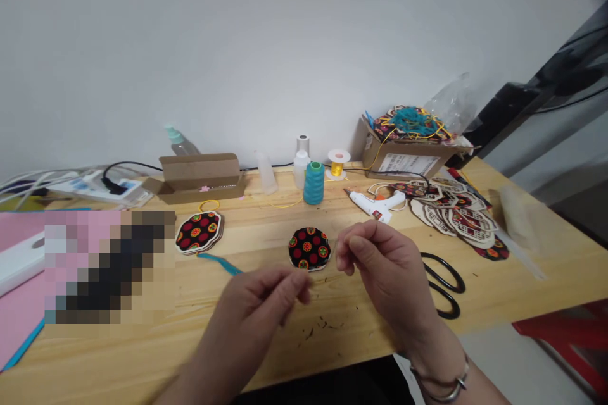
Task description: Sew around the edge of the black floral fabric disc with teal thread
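Observation:
My left hand point(263, 307) hovers over the near middle of the table, its thumb and fingertips drawn together and slightly blurred. To its right is my right hand point(387, 272), raised, with thumb and forefinger pinched; whatever either hand holds is too fine to make out. Just beyond and between them lies a round black piece of fabric point(310, 248) with red and orange flower patterns and a pale edge. The black handles of a pair of scissors point(446, 281) show beside my right wrist, the blades hidden. A teal tassel point(221, 262) lies beyond my left hand.
A stack of patterned pieces point(199, 232) with a yellow loop lies left. Behind stand a teal thread cone point(314, 183), a yellow thread spool point(337, 166) and an open cardboard box point(204, 186). Right are a glue gun point(375, 204), loose patterned pieces point(458, 209) and a full carton point(408, 161).

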`<state>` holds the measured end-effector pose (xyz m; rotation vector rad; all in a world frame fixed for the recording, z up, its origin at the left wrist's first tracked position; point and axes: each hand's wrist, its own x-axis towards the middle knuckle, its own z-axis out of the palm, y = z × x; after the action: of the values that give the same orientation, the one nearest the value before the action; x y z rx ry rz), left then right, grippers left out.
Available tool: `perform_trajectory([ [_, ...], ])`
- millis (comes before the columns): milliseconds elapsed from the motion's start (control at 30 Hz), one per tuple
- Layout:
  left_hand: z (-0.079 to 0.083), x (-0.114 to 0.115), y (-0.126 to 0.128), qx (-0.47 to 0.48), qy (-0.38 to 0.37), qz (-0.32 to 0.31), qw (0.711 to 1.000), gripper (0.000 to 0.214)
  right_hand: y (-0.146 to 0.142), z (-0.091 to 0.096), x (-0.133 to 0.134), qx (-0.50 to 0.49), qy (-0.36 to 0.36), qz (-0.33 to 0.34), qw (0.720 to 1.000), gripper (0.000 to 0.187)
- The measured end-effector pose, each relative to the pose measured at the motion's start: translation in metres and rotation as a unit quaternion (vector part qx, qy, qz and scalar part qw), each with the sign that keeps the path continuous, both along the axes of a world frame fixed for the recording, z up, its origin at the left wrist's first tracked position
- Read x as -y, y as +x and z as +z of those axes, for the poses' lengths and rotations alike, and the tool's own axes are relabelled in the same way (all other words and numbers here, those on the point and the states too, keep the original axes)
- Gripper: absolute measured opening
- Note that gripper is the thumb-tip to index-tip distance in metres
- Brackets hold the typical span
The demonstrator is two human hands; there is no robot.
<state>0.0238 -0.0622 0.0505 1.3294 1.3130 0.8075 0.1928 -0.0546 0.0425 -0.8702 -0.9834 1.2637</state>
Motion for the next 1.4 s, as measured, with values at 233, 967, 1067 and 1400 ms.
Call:
perform_trajectory([
  [233, -0.016, 0.008, 0.019, 0.318, -0.283, -0.043, 0.904, 0.033, -0.005, 0.004, 0.028, 0.218, 0.049, 0.11, 0.968, 0.013],
  [967, -0.024, -0.022, 0.021, 0.298, -0.231, 0.066, 0.924, 0.011, -0.005, -0.033, 0.046, 0.555, 0.16, 0.341, 0.742, 0.008],
  [1067, -0.025, -0.026, 0.021, 0.306, -0.225, 0.077, 0.922, 0.011, -0.008, -0.032, 0.044, 0.576, 0.155, 0.38, 0.707, 0.011],
  [1400, -0.027, -0.033, 0.021, 0.314, -0.205, 0.091, 0.923, 0.015, -0.011, -0.056, 0.044, 0.587, 0.209, 0.395, 0.675, 0.009],
])
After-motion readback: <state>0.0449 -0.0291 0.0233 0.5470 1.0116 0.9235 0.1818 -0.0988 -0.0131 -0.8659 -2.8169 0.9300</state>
